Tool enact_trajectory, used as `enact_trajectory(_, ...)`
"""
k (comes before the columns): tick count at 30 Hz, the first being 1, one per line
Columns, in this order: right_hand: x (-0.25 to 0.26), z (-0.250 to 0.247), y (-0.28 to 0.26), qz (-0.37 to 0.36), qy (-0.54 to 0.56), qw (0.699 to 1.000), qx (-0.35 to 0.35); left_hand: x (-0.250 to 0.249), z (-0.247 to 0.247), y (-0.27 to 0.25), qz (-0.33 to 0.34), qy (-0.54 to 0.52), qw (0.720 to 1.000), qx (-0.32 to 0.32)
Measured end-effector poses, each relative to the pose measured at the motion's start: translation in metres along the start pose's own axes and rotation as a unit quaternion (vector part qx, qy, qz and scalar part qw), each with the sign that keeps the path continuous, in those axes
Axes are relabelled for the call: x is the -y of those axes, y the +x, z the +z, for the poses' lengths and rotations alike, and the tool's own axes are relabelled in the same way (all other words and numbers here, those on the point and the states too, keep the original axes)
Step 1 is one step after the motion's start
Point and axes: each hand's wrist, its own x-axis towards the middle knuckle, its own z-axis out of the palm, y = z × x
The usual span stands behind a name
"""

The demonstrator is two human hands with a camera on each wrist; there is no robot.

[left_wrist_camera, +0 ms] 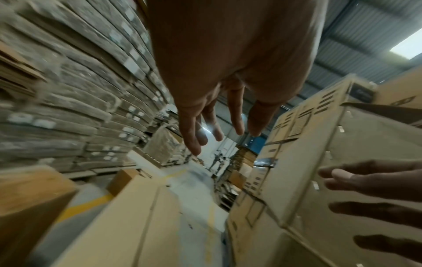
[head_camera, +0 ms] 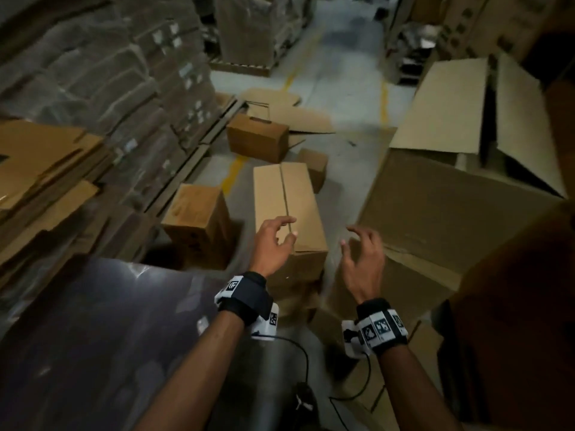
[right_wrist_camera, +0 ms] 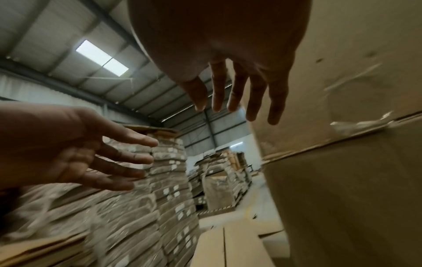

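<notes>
A long closed cardboard box [head_camera: 287, 206] with a centre seam lies on the warehouse floor ahead of me; it shows too in the left wrist view [left_wrist_camera: 141, 216] and the right wrist view [right_wrist_camera: 228, 247]. My left hand [head_camera: 275, 241] hovers above its near end, fingers spread and loosely bent, holding nothing. My right hand [head_camera: 362, 253] hangs to the right of the box, fingers spread, empty. The wrist views show both hands with fingers extended: the left hand [left_wrist_camera: 217, 126] and the right hand [right_wrist_camera: 235, 97].
A big open carton [head_camera: 451, 194] with raised flaps stands at right. Smaller boxes [head_camera: 199, 219] [head_camera: 256, 138] and flattened cardboard [head_camera: 289, 110] lie on the floor. Wrapped stacks [head_camera: 109, 82] line the left. A dark plastic-covered surface [head_camera: 93, 337] is near left. The aisle floor [head_camera: 348, 88] runs ahead.
</notes>
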Motion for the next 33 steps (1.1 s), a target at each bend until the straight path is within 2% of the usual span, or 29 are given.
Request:
enact_trajectory(5,-0.024,-0.060,0.023,-0.006,-0.026,0.980,-0.200,-0.052,0.060,0.043,0.061,-0.062,0.994,0.059)
enact_trajectory(8,-0.031,-0.100,0.028,0.040,-0.035,0.941,-0.334,-0.085,0.082,0.054,0.090,-0.113,0.984,0.102)
enact_trajectory(10,-0.031,-0.125,0.032,0.086,-0.010,0.921,-0.380,-0.105,0.090,0.055,0.107,-0.154,0.973,0.131)
enact_trajectory(13,-0.039,-0.154,0.041,0.132,0.049,0.935,-0.326,-0.127,0.094,0.054,0.128,-0.196,0.958,0.167)
enact_trajectory(17,-0.035,-0.178,0.046,0.140,0.107,0.953,-0.246,-0.153,0.086,0.046,0.140,-0.185,0.956,0.178)
enact_trajectory(23,-0.004,-0.187,0.001,0.117,0.102,0.960,-0.233,-0.142,0.060,0.023,0.147,-0.207,0.955,0.153)
enact_trajectory(27,-0.003,-0.186,-0.027,0.149,0.094,0.960,-0.216,-0.131,0.043,0.007,0.139,-0.190,0.960,0.152)
enact_trajectory(30,0.001,-0.198,-0.026,0.165,0.107,0.963,-0.186,-0.128,0.030,0.013,0.114,-0.171,0.965,0.165)
enact_trajectory(33,0.013,-0.227,-0.007,0.149,0.136,0.967,-0.153,-0.152,0.014,0.033,0.105,-0.162,0.963,0.186)
